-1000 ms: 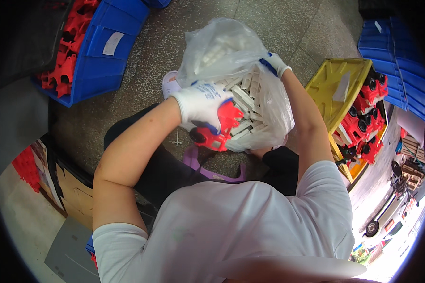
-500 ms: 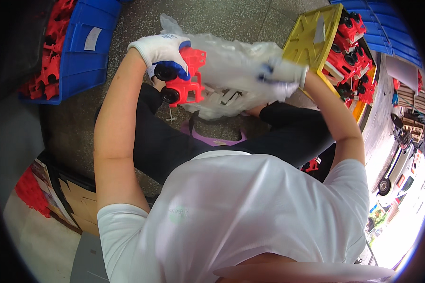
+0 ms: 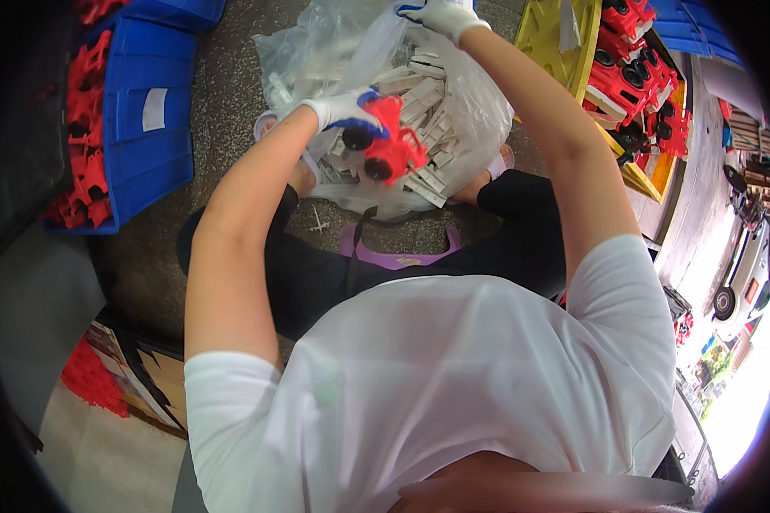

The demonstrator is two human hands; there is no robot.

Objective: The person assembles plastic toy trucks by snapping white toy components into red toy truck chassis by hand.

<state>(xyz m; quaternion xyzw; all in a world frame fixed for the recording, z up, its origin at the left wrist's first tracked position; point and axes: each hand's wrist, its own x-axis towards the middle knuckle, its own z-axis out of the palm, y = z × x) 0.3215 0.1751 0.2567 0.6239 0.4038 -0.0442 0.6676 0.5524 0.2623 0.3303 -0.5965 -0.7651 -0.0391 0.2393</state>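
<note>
Two gloved hands work: the left hand [image 3: 344,109] grips a red toy car [image 3: 391,147], the right hand [image 3: 443,14] pinches the plastic bag [image 3: 470,94] open.

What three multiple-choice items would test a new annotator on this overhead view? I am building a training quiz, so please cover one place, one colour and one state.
1. Where does the yellow plastic bin sit?
A. on the person's right
B. on the person's left
C. behind the person

2. What colour is the wheeled plastic toy part in the gloved left hand?
A. green
B. red with black wheels
C. white

3. What is the gloved right hand doing?
A. resting on the knee
B. gripping the top edge of the clear plastic bag
C. holding a blue bin

Answers:
1 A, the bin lies at the upper right, beyond the right arm.
2 B, the body is red with two black wheels.
3 B, the glove pinches the bag's rim above the pale strips.
</note>
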